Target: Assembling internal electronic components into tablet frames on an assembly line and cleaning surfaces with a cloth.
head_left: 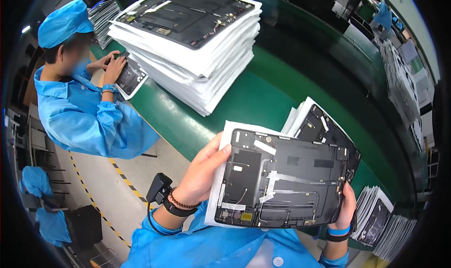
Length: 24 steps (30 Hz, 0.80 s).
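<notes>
I hold a black tablet back housing [293, 181] in front of me, tilted, its inner side up. Thin cables, silvery tape strips and small white labels run across that inner side. A white sheet [217, 193] lies beneath it and sticks out along its left side. My left hand [206, 163] is closed on the left edge, thumb on top and the other fingers hidden underneath. At the right edge, my right hand [346, 206] grips the housing near its lower corner. Just behind it, a smaller stack of similar housings [324, 127] with white sheets rests on the green table.
A tall stack of housings and white sheets [206, 75] stands on the green table [174, 120]. To the left, a co-worker in blue [84, 113] has both hands on another housing [130, 77]. More stacked housings [373, 218] are at the lower right. Yellow-black floor tape [120, 174] marks the floor.
</notes>
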Each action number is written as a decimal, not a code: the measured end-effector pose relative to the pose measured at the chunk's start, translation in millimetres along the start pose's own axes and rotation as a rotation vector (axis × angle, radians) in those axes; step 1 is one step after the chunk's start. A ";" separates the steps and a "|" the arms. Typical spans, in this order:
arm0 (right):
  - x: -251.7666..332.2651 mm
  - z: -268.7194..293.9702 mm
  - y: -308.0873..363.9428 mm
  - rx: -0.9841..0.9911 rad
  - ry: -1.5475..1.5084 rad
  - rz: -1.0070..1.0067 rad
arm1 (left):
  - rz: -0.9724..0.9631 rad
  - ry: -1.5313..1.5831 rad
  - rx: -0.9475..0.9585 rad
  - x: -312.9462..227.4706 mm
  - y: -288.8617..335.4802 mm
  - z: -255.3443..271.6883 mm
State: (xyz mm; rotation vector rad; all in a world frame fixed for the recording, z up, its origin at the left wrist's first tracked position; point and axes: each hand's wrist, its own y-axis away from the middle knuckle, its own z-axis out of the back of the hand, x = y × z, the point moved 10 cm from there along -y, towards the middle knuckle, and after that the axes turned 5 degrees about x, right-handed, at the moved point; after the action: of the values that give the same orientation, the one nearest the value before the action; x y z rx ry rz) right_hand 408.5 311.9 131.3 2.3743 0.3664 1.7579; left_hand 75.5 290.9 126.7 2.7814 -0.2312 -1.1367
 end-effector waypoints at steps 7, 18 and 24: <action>3.0 57.2 -3.5 -0.014 0.221 0.146 | -0.010 -0.058 -0.009 -15.6 12.0 1.5; 52.5 -98.4 0.6 0.491 -0.093 -0.059 | -0.112 -0.051 -0.049 -65.5 40.1 20.4; 29.2 -73.9 3.3 0.551 -0.061 -0.184 | -0.154 -0.117 -0.015 -102.5 54.8 19.5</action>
State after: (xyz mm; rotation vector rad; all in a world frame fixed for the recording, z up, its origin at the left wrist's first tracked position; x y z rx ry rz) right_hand 346.2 316.2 180.7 2.6175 1.1483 1.6527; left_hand -15.6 255.4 192.6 2.7632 -0.0201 -1.3319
